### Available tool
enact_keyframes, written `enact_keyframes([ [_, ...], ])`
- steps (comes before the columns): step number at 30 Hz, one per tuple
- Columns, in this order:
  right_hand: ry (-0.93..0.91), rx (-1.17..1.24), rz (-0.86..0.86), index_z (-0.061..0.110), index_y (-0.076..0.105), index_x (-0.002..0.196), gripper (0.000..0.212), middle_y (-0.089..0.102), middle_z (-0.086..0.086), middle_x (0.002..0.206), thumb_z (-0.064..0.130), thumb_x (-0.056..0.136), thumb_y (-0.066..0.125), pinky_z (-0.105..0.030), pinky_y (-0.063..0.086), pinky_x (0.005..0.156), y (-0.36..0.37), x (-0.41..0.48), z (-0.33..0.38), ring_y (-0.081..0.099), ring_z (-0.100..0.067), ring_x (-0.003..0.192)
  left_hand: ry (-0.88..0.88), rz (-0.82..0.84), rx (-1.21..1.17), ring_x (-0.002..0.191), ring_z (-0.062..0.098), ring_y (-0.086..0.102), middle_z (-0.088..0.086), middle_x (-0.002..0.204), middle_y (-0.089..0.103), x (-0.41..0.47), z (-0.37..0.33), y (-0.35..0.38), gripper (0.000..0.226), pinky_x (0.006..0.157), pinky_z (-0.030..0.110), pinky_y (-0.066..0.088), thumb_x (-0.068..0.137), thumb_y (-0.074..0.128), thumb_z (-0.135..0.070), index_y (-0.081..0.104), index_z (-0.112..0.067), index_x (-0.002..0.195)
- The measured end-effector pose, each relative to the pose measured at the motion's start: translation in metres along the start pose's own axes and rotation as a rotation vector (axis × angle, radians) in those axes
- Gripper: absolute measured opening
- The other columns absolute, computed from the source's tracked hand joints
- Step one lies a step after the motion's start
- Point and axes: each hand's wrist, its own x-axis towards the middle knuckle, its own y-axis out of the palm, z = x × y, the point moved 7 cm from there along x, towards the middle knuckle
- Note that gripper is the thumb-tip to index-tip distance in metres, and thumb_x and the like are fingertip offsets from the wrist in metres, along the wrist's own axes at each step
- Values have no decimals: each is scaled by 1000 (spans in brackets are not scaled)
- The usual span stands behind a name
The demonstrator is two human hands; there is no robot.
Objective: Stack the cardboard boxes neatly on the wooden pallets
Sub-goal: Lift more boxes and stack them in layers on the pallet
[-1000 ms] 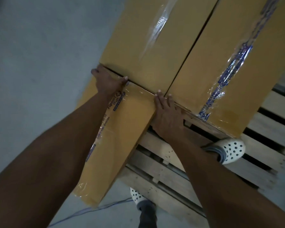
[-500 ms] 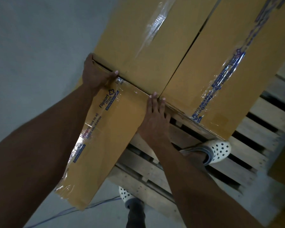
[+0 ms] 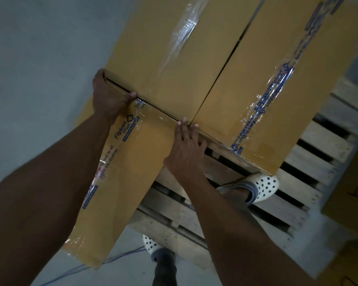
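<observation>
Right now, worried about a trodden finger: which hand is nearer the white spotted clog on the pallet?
Right. The right hand lies just beside the clog; the left hand grips the box's far corner.

Dim, bluish-grey concrete floor, smooth and bare on the left. Thin blue cable trailing across it near the bottom edge. Low, cool light, deeper shadow toward the right side.
</observation>
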Motion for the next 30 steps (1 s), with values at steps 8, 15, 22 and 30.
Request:
enact_keyframes([
  [8, 17, 68, 5, 16, 0, 163, 98, -14, 3, 170, 37, 92, 64, -70, 24, 110, -6, 1, 0, -7, -31, 156, 20, -3, 2, 136, 20, 41, 3, 152, 37, -1, 0, -1, 111, 114, 37, 38, 64, 93, -36, 30, -19, 154],
  [15, -17, 102, 74, 16, -11, 161, 110, -27, 3, 166, 43, 87, 66, -75, 18, 110, 2, 3, 0, -19, -32, 154, 34, -14, 125, 141, 19, 37, 3, 157, 32, -10, -10, 1, 105, 112, 30, 34, 73, 87, -39, 26, -16, 156],
  [22, -40, 252, -147, 19, 5, 163, 88, -9, 5, 170, 27, 94, 59, -63, 16, 120, -4, -23, -40, -7, -19, 157, 344, 5, 590, 137, 39, 37, 10, 164, 26, -106, -53, 52, 61, 103, 53, 38, 97, 54, -33, 35, -22, 154],
  [30, 180, 239, -281, 17, 3, 163, 95, -12, 5, 170, 13, 87, 61, -51, 14, 122, 22, -63, -110, -8, -19, 157, 715, 415, 908, 154, 32, -17, -1, 169, -13, -216, -30, 139, 53, 122, 61, 6, 105, 29, -47, 47, -22, 148],
])
